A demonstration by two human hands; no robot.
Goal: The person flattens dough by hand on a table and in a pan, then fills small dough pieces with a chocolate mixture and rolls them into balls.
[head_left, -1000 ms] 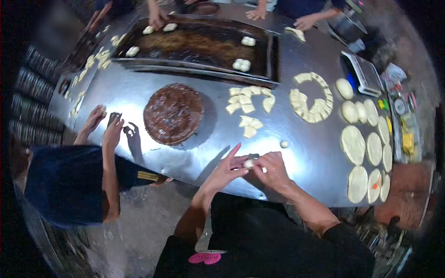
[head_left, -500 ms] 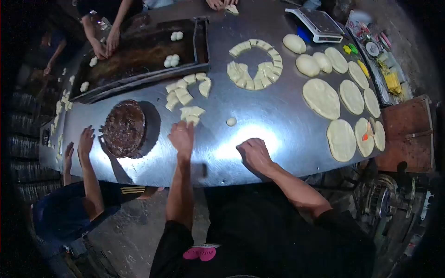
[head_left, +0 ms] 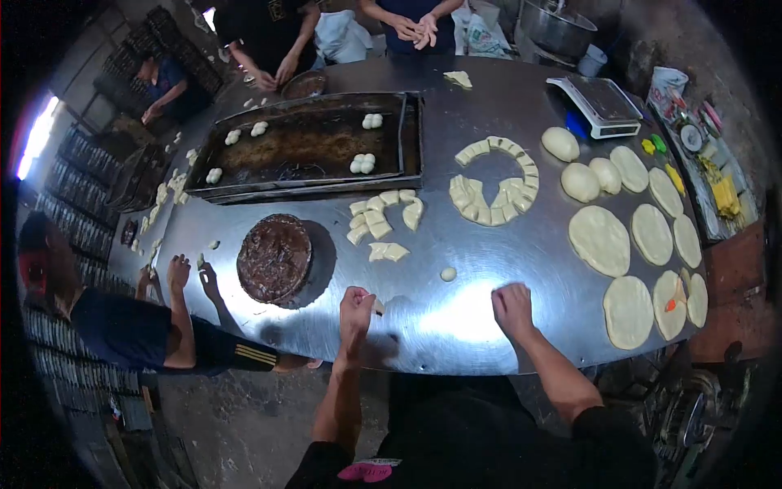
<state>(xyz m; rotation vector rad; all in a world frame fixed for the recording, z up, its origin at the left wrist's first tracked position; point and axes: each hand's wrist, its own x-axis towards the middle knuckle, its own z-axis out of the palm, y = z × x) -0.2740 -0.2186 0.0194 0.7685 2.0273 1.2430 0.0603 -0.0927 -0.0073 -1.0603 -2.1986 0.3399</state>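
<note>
My left hand (head_left: pixel 355 316) is closed, pinching a small dough piece (head_left: pixel 378 306) with a dark spot on it, just above the metal table. My right hand (head_left: pixel 512 310) is curled into a loose fist low over the table; whatever may be inside it is hidden. Between and beyond my hands lies one small dough ball (head_left: pixel 448 275). Farther off are cut dough pieces (head_left: pixel 388 252), with more cut chunks (head_left: pixel 375 222) behind them. Left of my left hand stands a round pan of dark brown filling (head_left: pixel 275 259).
A dark baking tray (head_left: pixel 301 189) holds several dough clusters. Cut dough forms a ring (head_left: pixel 529 175). Flattened dough rounds (head_left: pixel 599 240) and a scale (head_left: pixel 599 106) are at right. A co-worker's hand (head_left: pixel 178 271) works at left; other people stand across the table (head_left: pixel 481 98).
My left hand has drawn back from the cut pieces toward me with a dough piece in it. My right hand stays curled. The view has tilted up, showing more of the people opposite.
</note>
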